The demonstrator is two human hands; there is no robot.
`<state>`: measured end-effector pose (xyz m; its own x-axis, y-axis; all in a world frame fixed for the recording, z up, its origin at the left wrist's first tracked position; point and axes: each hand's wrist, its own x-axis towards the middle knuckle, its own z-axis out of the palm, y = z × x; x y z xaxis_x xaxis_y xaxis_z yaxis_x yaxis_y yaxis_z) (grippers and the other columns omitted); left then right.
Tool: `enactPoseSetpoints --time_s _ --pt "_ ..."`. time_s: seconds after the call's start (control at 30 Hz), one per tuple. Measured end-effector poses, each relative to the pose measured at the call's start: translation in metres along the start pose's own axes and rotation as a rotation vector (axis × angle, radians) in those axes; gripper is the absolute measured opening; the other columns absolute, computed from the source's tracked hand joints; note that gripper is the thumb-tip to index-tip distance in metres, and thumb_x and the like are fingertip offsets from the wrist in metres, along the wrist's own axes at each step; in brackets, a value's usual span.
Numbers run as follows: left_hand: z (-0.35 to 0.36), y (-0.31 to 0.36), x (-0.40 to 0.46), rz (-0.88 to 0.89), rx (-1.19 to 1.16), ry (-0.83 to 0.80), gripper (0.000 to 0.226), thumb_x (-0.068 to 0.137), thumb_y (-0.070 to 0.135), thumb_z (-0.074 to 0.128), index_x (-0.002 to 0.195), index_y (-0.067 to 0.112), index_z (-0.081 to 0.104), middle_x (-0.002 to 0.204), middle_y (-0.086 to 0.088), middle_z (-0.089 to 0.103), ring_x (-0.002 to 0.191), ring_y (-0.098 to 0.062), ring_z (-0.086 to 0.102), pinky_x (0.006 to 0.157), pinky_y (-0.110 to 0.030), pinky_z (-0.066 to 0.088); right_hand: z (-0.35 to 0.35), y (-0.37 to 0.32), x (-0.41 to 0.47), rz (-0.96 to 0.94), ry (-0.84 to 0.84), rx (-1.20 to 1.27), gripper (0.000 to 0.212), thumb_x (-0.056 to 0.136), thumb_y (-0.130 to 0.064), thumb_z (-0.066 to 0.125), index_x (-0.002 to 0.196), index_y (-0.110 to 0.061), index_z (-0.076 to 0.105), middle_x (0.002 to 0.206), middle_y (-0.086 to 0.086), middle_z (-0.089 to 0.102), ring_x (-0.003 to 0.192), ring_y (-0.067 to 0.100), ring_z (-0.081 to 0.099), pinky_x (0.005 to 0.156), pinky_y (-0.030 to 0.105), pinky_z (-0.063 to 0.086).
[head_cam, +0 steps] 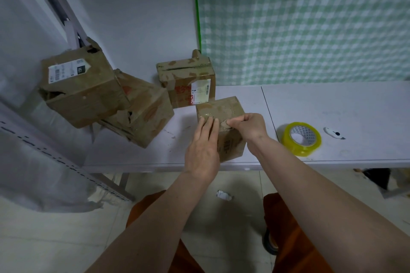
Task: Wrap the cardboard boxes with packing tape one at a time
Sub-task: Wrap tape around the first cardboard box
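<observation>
Pressing flat, left hand [203,146] lies on box [230,108] top beside right hand [248,126]

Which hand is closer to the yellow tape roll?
Right. The right hand pinches the small box just left of the tape roll; the left hand presses the box's farther side.

Bare forearms, rust-orange trousers

Both arms show no sleeves, watch or rings on the left hand [202,153] or right hand [248,127]. The trousers [292,235] are plain rust-orange cloth; a dark shoe [269,242] shows below.
</observation>
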<state>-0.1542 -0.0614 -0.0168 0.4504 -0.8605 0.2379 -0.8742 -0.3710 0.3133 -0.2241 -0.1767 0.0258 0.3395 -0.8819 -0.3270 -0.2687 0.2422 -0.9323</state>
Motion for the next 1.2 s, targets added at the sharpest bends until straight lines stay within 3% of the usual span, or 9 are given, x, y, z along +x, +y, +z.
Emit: enactPoseSetpoints --time_s 0.2,0.47,0.73,0.97,1.13,1.2 --pt "-0.006 0.007 0.003 -0.039 0.044 -0.097 0.090 0.088 0.008 0.061 0.154 0.032 0.004 0.160 -0.003 0.007 0.148 -0.025 -0.004 0.116 -0.036 0.023 0.003 0.005 -0.001 -0.042 0.040 -0.032 0.021 0.078 -0.008 0.075 0.069 -0.011 0.056 0.074 0.003 0.063 0.080 0.020 0.063 0.083 0.033 0.052" --pt "-0.008 0.013 0.004 -0.032 0.122 -0.124 0.087 0.089 0.013 0.059 0.154 0.025 0.003 0.160 -0.008 0.005 0.148 -0.030 -0.004 0.120 -0.040 0.008 -0.006 0.009 -0.006 -0.105 -0.048 -0.050 0.022 0.085 -0.010 0.068 0.070 -0.015 0.053 0.077 0.001 0.059 0.077 0.015 0.056 0.075 0.029 0.048" --pt "-0.005 0.019 0.007 -0.043 0.189 -0.166 0.093 0.085 0.017 0.063 0.154 0.023 0.001 0.159 -0.011 0.004 0.147 -0.034 -0.005 0.120 -0.050 0.013 -0.003 0.014 -0.004 -0.095 -0.002 -0.015 0.022 0.081 -0.008 0.071 0.071 -0.014 0.053 0.074 0.001 0.058 0.074 0.014 0.056 0.073 0.028 0.048" --pt "-0.004 0.019 0.005 -0.045 0.085 -0.172 0.091 0.087 0.020 0.062 0.154 0.030 0.002 0.159 -0.009 0.000 0.147 -0.031 -0.010 0.120 -0.042 0.013 -0.005 0.021 -0.009 -0.144 0.010 0.001 0.016 0.088 -0.009 0.063 0.079 -0.014 0.051 0.080 0.001 0.056 0.076 0.012 0.053 0.068 0.021 0.042" --pt "-0.007 0.016 0.009 -0.044 0.032 -0.145 0.091 0.083 0.021 0.066 0.152 0.039 0.009 0.157 -0.008 0.004 0.147 -0.030 -0.010 0.118 -0.039 0.019 -0.009 0.019 -0.007 -0.164 -0.068 0.016 0.008 0.091 -0.010 0.058 0.093 -0.017 0.056 0.097 -0.001 0.057 0.090 0.014 0.053 0.080 0.024 0.043" --pt "-0.007 0.013 0.014 -0.044 0.031 -0.125 0.090 0.082 0.020 0.068 0.152 0.038 0.013 0.157 -0.009 0.006 0.147 -0.030 -0.009 0.117 -0.039 0.022 -0.019 0.022 -0.006 -0.190 -0.126 0.017 0.019 0.094 -0.009 0.054 0.107 -0.023 0.058 0.112 -0.003 0.058 0.106 0.014 0.053 0.092 0.027 0.044"
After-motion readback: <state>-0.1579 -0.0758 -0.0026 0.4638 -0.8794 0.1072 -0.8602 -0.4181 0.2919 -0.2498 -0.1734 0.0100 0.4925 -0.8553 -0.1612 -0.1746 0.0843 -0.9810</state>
